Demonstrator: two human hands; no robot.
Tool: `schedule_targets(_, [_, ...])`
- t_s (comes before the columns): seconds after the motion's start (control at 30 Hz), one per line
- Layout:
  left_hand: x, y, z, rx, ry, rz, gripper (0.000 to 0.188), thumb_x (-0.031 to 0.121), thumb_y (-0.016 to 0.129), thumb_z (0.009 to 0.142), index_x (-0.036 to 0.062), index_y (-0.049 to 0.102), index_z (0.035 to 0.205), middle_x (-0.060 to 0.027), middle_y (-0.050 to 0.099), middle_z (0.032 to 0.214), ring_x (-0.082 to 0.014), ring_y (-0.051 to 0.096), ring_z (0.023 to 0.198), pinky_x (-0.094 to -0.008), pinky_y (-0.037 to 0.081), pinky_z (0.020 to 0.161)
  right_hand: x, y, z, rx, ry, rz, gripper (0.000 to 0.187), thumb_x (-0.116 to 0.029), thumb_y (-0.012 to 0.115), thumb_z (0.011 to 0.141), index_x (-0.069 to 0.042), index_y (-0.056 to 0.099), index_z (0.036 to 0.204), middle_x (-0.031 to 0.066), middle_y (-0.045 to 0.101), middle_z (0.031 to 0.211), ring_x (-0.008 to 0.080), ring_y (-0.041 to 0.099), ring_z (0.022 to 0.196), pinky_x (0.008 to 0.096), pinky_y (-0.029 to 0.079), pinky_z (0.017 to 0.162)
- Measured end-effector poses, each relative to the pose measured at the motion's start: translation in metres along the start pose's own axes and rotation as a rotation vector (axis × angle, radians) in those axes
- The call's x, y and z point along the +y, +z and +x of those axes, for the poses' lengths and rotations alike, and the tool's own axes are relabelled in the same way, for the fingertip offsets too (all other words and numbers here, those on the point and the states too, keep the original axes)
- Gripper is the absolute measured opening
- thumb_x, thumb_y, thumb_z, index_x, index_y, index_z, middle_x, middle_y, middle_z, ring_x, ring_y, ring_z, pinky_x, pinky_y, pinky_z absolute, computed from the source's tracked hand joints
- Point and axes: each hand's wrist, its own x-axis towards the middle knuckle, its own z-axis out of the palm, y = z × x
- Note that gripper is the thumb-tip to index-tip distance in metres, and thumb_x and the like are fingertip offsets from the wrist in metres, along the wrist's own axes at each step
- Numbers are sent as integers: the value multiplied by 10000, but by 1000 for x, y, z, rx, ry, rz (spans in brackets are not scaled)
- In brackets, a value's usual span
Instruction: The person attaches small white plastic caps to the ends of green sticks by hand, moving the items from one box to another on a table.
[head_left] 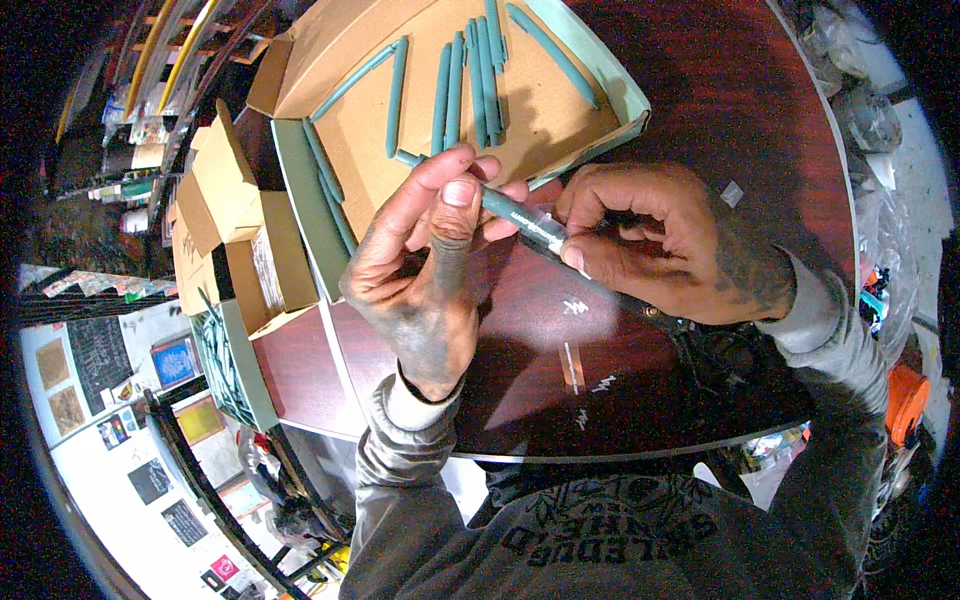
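Note:
My left hand [425, 255] pinches a long green stick [497, 203] between thumb and fingers, just in front of an open cardboard box lid. My right hand [665, 245] grips a clear plastic sleeve [543, 228] that is around the stick's near end, thumb pressing on it. Both hands meet above a dark reddish round table [720, 100]. The cardboard lid [520, 130] behind them has a green rim and holds several more green sticks [455, 85] lying loose side by side.
Folded cardboard boxes [235, 225] are stacked at the table's left edge, one green-sided box [228, 365] filled with green sticks. Bits of white tape [572, 365] stick on the tabletop near me. Plastic bags [880, 130] and an orange object [906, 400] lie on the floor at right.

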Motion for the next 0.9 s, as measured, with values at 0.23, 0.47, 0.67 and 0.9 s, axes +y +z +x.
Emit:
schedule_targets(0.23, [6,-2,2,5,-7,-13,276,77,659,964,-38,656,1214,-203,722,1048,-270,737,898,-333,632,745,0,0,-1,8,-5,2,145,-136,672,964,-15,598,930,-12,560,790,37,479,713,223,383,592])
schedule_targets(0.47, [5,-2,2,10,-2,-28,280,73,647,971,-40,642,1227,-205,719,1053,-275,737,896,-332,634,735,-1,-3,-1,-42,13,-19,152,-97,627,983,22,626,888,65,693,850,80,643,786,234,512,678])
schedule_targets(0.67, [2,1,-1,33,51,-32,300,73,640,976,-40,616,1253,-227,696,1122,-286,733,912,-328,634,726,-2,-3,0,-13,-60,-31,159,-98,625,984,30,639,890,86,700,856,121,678,804,267,542,711])
schedule_targets(0.9, [-1,25,-8,154,180,-79,541,65,654,955,6,442,1449,-243,681,1161,-311,706,993,-381,605,817,-4,-3,0,12,-62,-81,156,-108,644,969,28,641,893,94,698,849,144,684,810,281,537,706])
